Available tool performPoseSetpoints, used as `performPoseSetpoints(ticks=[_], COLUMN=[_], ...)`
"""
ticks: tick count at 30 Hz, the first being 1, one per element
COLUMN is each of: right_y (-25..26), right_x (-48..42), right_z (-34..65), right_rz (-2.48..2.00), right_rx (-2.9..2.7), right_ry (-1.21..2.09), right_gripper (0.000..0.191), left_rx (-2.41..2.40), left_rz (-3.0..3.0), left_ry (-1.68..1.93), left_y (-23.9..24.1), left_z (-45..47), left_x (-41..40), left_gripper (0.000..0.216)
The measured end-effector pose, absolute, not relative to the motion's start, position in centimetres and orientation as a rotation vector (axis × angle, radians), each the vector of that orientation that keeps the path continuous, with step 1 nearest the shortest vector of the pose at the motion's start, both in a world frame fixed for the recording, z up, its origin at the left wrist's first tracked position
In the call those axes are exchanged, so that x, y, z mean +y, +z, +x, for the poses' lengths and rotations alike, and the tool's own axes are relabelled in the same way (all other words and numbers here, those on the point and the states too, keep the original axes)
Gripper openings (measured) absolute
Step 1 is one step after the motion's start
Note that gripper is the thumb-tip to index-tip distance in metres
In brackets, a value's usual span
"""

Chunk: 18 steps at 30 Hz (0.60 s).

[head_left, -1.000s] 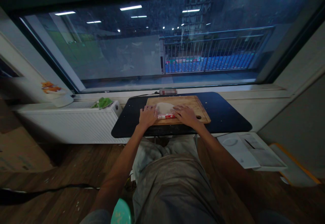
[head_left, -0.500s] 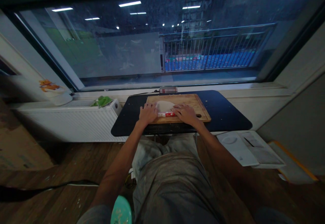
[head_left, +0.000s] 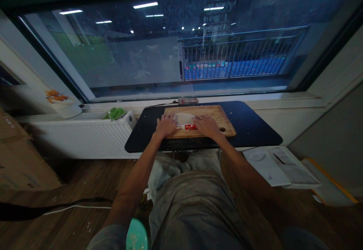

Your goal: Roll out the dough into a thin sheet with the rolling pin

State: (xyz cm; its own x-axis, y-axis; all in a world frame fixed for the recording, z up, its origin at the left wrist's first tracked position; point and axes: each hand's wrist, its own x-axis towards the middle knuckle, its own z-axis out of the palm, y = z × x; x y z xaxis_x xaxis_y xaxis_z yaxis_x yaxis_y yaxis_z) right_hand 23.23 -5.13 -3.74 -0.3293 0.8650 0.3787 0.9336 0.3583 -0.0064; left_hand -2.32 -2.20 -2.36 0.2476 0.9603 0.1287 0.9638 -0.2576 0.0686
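A wooden cutting board [head_left: 222, 115] lies on a small black table [head_left: 249, 125] under the window. On the board sits a pale flat piece of dough [head_left: 183, 118], with a red and white rolling pin [head_left: 185, 126] lying across its near edge. My left hand [head_left: 165, 126] rests flat on the pin's left end, fingers stretched forward. At the pin's other end my right hand [head_left: 207, 125] lies the same way, palm down.
A white radiator [head_left: 79, 136] with a green cloth [head_left: 114, 113] on top stands left of the table. White trays [head_left: 279, 165] lie on the wooden floor at the right. A black cable [head_left: 42, 210] runs across the floor at the left. A teal stool [head_left: 136, 236] shows under my legs.
The rolling pin and both hands have moved slightly away from me over the dough. The view has shifted a little.
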Motion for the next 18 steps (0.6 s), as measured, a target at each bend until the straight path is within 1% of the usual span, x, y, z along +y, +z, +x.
performPoseSetpoints(ticks=[5,9,18], right_y=[-2.8,-2.1,-2.5], right_x=[-5.7,-6.7,-7.9], right_z=[22.7,22.4,22.3], right_rz=[-1.638,-1.672,-1.715], right_rx=[-2.319,-2.338,-2.308], right_ry=[-0.317,-0.302,-0.277], right_gripper=[0.056,0.053,0.054], left_rx=[-1.894,-1.885,-1.849], left_rz=[-2.443,-2.411,-2.307], left_ry=[-0.251,-0.224,-0.259], left_y=[-2.4,-2.6,-3.2], left_z=[-2.3,-2.2,-2.0], left_x=[-2.1,-2.4,-4.0], left_gripper=[0.059,0.059,0.056])
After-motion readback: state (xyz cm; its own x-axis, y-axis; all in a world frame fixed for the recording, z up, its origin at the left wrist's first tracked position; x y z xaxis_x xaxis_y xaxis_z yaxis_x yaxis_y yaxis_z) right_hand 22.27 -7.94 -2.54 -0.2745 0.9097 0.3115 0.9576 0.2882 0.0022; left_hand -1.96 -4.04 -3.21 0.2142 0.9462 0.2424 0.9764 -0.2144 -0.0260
